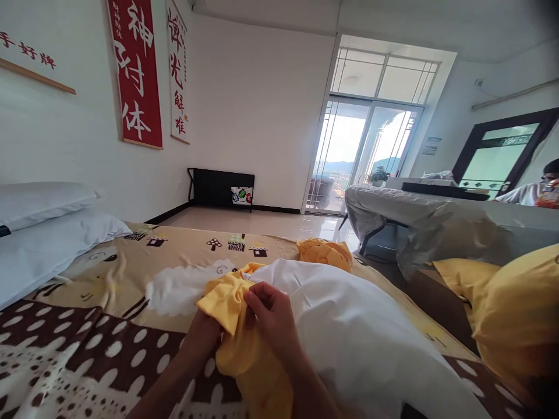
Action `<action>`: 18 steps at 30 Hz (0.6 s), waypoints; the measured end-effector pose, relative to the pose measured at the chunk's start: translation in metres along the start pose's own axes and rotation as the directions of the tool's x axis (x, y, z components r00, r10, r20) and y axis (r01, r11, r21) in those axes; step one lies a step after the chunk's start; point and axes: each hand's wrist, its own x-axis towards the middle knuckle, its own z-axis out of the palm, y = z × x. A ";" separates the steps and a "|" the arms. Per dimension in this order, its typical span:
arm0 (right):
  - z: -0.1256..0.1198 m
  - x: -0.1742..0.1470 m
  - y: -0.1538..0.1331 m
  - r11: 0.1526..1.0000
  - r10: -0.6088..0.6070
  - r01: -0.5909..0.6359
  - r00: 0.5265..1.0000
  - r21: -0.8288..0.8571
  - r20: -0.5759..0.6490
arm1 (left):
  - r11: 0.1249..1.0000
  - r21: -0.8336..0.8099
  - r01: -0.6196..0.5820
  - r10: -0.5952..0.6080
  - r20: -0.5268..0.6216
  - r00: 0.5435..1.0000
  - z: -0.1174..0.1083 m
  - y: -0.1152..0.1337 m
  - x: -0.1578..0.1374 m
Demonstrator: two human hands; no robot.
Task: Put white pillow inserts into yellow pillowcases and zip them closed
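Note:
Yellow cloth, which looks like a pillowcase, is bunched over the near corner of a white pillow lying on the bed. My left hand reaches up under the yellow pillowcase; the cloth covers its fingers, so their grip cannot be seen. My right hand is closed, thumb and fingers pinching the pillowcase beside the pillow's corner. Part of the yellow cloth hangs down between my forearms. Behind the white pillow lies a crumpled orange-yellow cloth.
A patterned blanket covers the bed. White pillows are stacked at left. Yellow-covered pillows sit at right by a brown box. Beyond are a plastic-covered table, a person and a black folded panel.

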 end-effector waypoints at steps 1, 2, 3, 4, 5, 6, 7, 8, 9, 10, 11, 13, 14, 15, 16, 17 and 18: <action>0.000 -0.001 -0.001 0.998 -0.027 0.026 1.000 -0.057 -0.003 | 1.000 -0.011 0.027 -0.027 -0.005 1.000 -0.001 -0.001 0.000; -0.001 -0.003 -0.003 0.990 -0.063 0.063 0.998 -0.126 0.006 | 0.999 -0.011 0.031 -0.031 0.017 0.999 -0.003 0.001 0.000; -0.002 -0.005 -0.006 0.972 -0.107 0.112 0.994 -0.205 0.033 | 1.000 0.002 0.018 -0.018 0.056 0.998 -0.005 0.004 0.000; -0.002 -0.007 -0.008 0.944 -0.152 0.169 0.985 -0.285 0.080 | 1.000 0.028 -0.007 0.004 0.101 0.995 -0.007 0.009 0.000; -0.002 -0.009 -0.011 0.908 -0.187 0.225 0.972 -0.354 0.140 | 0.998 0.059 -0.039 0.030 0.148 0.988 -0.010 0.015 -0.001; -0.002 -0.011 -0.013 0.872 -0.206 0.275 0.957 -0.404 0.206 | 0.994 0.088 -0.065 0.048 0.187 0.981 -0.013 0.021 -0.001; -0.002 -0.013 -0.014 0.846 -0.210 0.311 0.941 -0.434 0.265 | 0.992 0.102 -0.080 0.058 0.199 0.978 -0.016 0.026 0.000; -0.001 -0.014 -0.015 0.830 -0.201 0.330 0.929 -0.449 0.311 | 0.992 0.096 -0.079 0.059 0.189 0.980 -0.019 0.030 0.000; -0.001 -0.015 -0.015 0.821 -0.190 0.337 0.923 -0.462 0.336 | 0.995 0.073 -0.064 0.051 0.173 0.984 -0.022 0.033 0.002; -0.001 -0.014 -0.015 0.808 -0.182 0.336 0.923 -0.483 0.338 | 0.999 0.035 -0.037 0.031 0.160 0.987 -0.025 0.035 0.004; -0.002 -0.013 -0.014 0.786 -0.181 0.330 0.932 -0.523 0.315 | 1.000 -0.014 0.001 0.001 0.145 0.989 -0.029 0.035 0.007; -0.007 -0.008 -0.009 0.704 -0.183 0.265 0.964 -0.659 0.193 | 0.990 -0.113 0.087 -0.074 0.113 0.991 -0.036 0.035 0.013; -0.011 -0.005 -0.005 0.654 -0.173 0.193 0.979 -0.732 0.104 | 0.979 -0.158 0.126 -0.112 0.092 0.989 -0.039 0.035 0.016; -0.015 -0.001 -0.001 0.606 -0.146 0.097 0.989 -0.790 0.009 | 0.967 -0.199 0.159 -0.149 0.065 0.987 -0.043 0.035 0.020; -0.021 0.002 0.004 0.567 -0.096 -0.009 0.992 -0.824 -0.077 | 0.954 -0.236 0.185 -0.181 0.038 0.983 -0.046 0.035 0.023; -0.026 0.005 0.009 0.550 -0.033 -0.103 0.989 -0.829 -0.145 | 0.943 -0.267 0.197 -0.202 0.010 0.979 -0.048 0.035 0.026; -0.031 0.007 0.015 0.584 0.026 -0.154 0.985 -0.797 -0.171 | 0.935 -0.295 0.196 -0.211 -0.021 0.977 -0.051 0.035 0.029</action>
